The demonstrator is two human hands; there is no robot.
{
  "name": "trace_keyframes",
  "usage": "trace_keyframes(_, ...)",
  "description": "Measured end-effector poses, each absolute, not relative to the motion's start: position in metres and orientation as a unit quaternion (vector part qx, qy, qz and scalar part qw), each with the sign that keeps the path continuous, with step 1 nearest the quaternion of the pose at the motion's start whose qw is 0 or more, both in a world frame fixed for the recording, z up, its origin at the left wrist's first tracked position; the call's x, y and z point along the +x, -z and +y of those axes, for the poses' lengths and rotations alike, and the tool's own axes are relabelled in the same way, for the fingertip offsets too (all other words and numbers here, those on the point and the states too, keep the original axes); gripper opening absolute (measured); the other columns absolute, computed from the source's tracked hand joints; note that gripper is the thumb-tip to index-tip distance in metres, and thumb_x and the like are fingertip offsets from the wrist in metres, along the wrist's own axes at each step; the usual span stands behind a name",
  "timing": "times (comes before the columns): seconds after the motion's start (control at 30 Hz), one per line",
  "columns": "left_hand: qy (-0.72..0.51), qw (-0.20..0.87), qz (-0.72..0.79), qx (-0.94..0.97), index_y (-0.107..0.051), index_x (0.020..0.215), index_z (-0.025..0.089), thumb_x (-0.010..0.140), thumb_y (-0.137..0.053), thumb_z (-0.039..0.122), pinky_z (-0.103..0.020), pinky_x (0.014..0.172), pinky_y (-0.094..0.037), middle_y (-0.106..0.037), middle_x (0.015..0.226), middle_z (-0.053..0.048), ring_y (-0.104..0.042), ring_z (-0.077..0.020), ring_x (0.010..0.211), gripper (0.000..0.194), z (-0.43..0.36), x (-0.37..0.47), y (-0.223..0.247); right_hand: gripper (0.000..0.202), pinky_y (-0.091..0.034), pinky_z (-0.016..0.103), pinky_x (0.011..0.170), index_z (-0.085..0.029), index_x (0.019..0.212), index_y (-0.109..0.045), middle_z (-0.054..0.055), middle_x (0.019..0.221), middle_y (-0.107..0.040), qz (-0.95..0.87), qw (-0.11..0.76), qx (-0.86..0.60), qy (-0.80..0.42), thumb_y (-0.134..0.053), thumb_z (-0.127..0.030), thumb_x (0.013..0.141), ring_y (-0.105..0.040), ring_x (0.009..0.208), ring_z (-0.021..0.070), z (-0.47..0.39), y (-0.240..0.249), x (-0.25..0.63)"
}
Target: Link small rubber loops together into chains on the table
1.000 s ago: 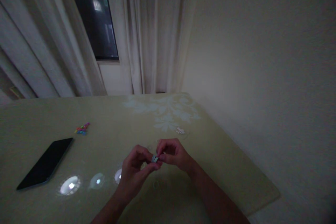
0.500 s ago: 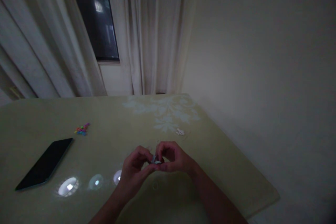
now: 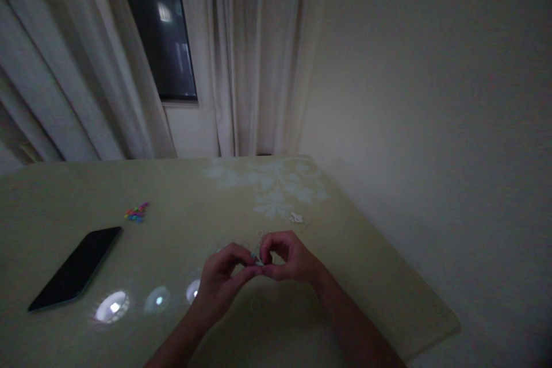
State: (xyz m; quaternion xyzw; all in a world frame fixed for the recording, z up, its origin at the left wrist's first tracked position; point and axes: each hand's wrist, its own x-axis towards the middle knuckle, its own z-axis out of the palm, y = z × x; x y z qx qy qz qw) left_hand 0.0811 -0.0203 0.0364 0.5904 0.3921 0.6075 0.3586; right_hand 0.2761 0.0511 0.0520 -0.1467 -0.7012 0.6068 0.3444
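Note:
My left hand [image 3: 222,279] and my right hand [image 3: 291,259] meet above the table, fingertips almost touching. Between them is a small pale, whitish-grey piece [image 3: 257,261], mostly covered by the fingers, so its kind does not show. The left thumb and forefinger pinch it from one side, and the right thumb and forefinger close on it from the other. Faint clear rings [image 3: 255,305] lie on the tabletop near the hands. Beyond the right hand sits a little cluster of white pieces [image 3: 295,217].
A dark tablet [image 3: 76,269] lies on the green table [image 3: 172,195] at the left. Behind it is a small heap of colourful pieces [image 3: 136,213]. A wall [image 3: 431,126] borders the table's right side; curtains [image 3: 259,57] hang at the back.
The fingers have shifted slightly around the small piece, and less of it shows now. The right fingertips have drawn closer to their thumb. Objects on the table stay put.

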Motion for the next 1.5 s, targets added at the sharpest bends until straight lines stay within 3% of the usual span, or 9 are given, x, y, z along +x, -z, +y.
trace_keyframes(0.4, -0.596, 0.36, 0.398, 0.598, -0.072, 0.076, 0.02, 0.079, -0.085, 0.023, -0.02, 0.062, -0.057, -0.072, 0.071, 0.0, -0.07, -0.014, 0.065, 0.014, -0.015, 0.078, -0.036, 0.017, -0.043, 0.026, 0.065, -0.017, 0.076, -0.066, -0.002, 0.068, -0.059, -0.738, 0.364, -0.179, -0.539, -0.082, -0.023, 0.074, -0.052, 0.064, 0.0123, 0.051, -0.053, 0.275)
trace_keyframes(0.57, -0.608, 0.392, 0.38, 0.576, -0.074, 0.076, 0.019, 0.075, -0.088, 0.025, -0.024, 0.069, -0.06, -0.075, 0.077, -0.002, -0.073, -0.0167, 0.073, 0.015, -0.012, 0.078, -0.039, 0.012, -0.043, 0.026, 0.062, -0.018, 0.074, -0.066, -0.002, 0.065, -0.058, -0.747, 0.38, -0.187, -0.513, -0.077, -0.02, 0.074, -0.051, 0.061, 0.012, 0.05, -0.05, 0.272)
trace_keyframes(0.8, -0.601, 0.442, 0.392, 0.539, -0.074, 0.073, 0.018, 0.074, -0.089, 0.027, -0.023, 0.064, -0.058, -0.076, 0.073, -0.003, -0.072, -0.016, 0.067, 0.017, -0.01, 0.078, -0.04, 0.01, -0.041, 0.026, 0.062, -0.018, 0.073, -0.063, -0.002, 0.066, -0.057, -0.741, 0.397, -0.208, -0.501, -0.073, -0.016, 0.072, -0.049, 0.063, 0.0124, 0.05, -0.046, 0.27)
trace_keyframes(1.03, -0.602, 0.493, 0.368, 0.508, -0.075, 0.08, 0.017, 0.079, -0.086, 0.033, -0.025, 0.062, -0.059, -0.075, 0.071, -0.003, -0.071, -0.0156, 0.064, 0.019, -0.01, 0.08, -0.042, 0.013, -0.04, 0.027, 0.063, -0.018, 0.075, -0.062, -0.001, 0.069, -0.057, -0.713, 0.424, -0.202, -0.521, -0.074, -0.023, 0.078, -0.048, 0.064, 0.0126, 0.055, -0.043, 0.269)
trace_keyframes(1.23, -0.594, 0.478, 0.404, 0.505, -0.075, 0.085, 0.019, 0.075, -0.09, 0.028, -0.022, 0.066, -0.058, -0.074, 0.078, -0.001, -0.071, -0.0143, 0.071, 0.02, -0.009, 0.077, -0.036, 0.018, -0.041, 0.026, 0.062, -0.017, 0.076, -0.065, -0.001, 0.068, -0.058, -0.699, 0.422, -0.207, -0.538, -0.078, -0.029, 0.08, -0.049, 0.064, 0.0123, 0.056, -0.04, 0.267)
trace_keyframes(1.5, -0.594, 0.481, 0.394, 0.511, -0.072, 0.09, 0.019, 0.079, -0.087, 0.035, -0.024, 0.064, -0.057, -0.072, 0.076, -0.001, -0.069, -0.0151, 0.068, 0.024, -0.01, 0.078, -0.036, 0.028, -0.043, 0.026, 0.065, -0.017, 0.078, -0.066, 0.0, 0.071, -0.06, -0.68, 0.431, -0.191, -0.562, -0.082, -0.039, 0.08, -0.052, 0.066, 0.0126, 0.059, -0.037, 0.267)
